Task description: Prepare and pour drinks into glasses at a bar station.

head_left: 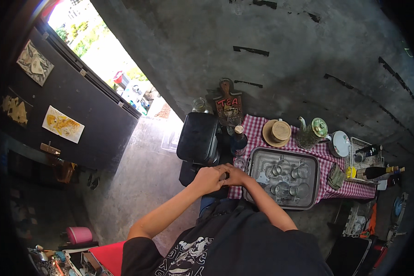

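My left hand (208, 179) and my right hand (235, 175) meet at the front right corner of a black boxy appliance (198, 138). Both have curled fingers around a small dark thing (223, 176) between them, mostly covered, so its kind is unclear. Close by my right hand stand a small clear glass (239, 162) and a dark bottle with a pale cap (238, 140). To the right, a grey tray (265, 158) carries several clear glass mugs (280, 189).
A checked cloth (257, 126) covers the table. Behind the tray are a wooden cup and saucer (280, 131), a green-lidded teapot (315, 131) and a white plate (340, 143). A wire basket (363, 156) with bottles stands right. A wooden sign (229, 108) leans on the wall.
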The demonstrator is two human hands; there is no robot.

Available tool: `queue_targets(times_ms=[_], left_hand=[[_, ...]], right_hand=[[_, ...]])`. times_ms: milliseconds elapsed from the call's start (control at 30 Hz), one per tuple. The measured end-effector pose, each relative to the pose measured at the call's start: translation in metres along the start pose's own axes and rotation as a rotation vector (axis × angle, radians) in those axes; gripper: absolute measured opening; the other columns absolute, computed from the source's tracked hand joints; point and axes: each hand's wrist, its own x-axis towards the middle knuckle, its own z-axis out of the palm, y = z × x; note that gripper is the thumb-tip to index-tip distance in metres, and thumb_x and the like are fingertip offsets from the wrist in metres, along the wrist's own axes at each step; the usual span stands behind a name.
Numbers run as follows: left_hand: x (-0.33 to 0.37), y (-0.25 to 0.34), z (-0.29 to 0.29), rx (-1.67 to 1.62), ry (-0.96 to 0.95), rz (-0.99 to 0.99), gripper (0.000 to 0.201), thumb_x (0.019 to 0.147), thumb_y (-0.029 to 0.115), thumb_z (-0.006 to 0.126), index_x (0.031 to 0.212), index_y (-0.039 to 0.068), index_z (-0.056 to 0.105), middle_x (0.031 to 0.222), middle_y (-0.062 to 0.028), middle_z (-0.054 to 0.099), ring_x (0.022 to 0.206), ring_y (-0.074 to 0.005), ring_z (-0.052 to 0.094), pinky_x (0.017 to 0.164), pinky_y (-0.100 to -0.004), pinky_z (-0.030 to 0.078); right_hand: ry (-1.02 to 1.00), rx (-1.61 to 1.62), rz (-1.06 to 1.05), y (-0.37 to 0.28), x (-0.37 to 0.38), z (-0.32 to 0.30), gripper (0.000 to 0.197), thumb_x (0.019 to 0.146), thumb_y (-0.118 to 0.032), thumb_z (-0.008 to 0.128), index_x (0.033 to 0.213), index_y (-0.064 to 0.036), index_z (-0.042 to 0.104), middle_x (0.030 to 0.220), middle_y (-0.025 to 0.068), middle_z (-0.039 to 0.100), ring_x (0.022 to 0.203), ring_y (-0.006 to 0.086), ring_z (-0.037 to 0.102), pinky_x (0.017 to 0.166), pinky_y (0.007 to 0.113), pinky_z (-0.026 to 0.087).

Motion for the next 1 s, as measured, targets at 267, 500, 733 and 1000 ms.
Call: queue_targets(times_ms=[267,500,733,1000], left_hand=[[-0.004,0.002,0.016,-0.093,0.15,-0.105,0.036,0.073,0.024,0.072,0.104,0.006,0.066,0.086,-0.0201,0.069,0.079,-0.0379,0.067,0.069,-0.0461,0.053],[-0.006,0.011,0.025,-0.118,0.265,-0.223,0.033,0.075,0.027,0.072,0.1,0.006,0.068,0.079,-0.0196,0.068,0.075,-0.0388,0.067,0.067,-0.0466,0.053],[-0.007,0.017,0.034,-0.163,0.348,-0.352,0.032,0.075,0.031,0.074,0.093,0.005,0.066,0.077,-0.0198,0.068,0.074,-0.0384,0.067,0.065,-0.0463,0.053],[-0.016,0.004,0.027,-0.317,0.279,-0.357,0.035,0.075,0.027,0.077,0.1,0.006,0.065,0.088,-0.0165,0.069,0.08,-0.0331,0.068,0.067,-0.0405,0.052]], right_hand=[[0.01,0.006,-0.06,0.008,0.003,0.003,0.078,0.066,-0.036,0.08,0.136,-0.0194,0.049,0.124,0.0131,0.054,0.117,0.0343,0.055,0.098,0.04,0.046],[0.022,-0.007,-0.046,0.003,0.001,0.002,0.07,0.067,-0.026,0.079,0.132,-0.0173,0.051,0.121,0.0122,0.057,0.116,0.0334,0.055,0.099,0.041,0.046],[0.035,0.011,-0.052,-0.006,-0.002,0.0,0.064,0.068,-0.024,0.077,0.127,-0.0157,0.053,0.118,0.0117,0.059,0.115,0.033,0.054,0.098,0.04,0.046],[0.025,-0.02,-0.062,0.009,0.004,0.006,0.078,0.066,-0.034,0.082,0.135,-0.0191,0.049,0.122,0.0131,0.054,0.117,0.0343,0.055,0.098,0.042,0.046]])
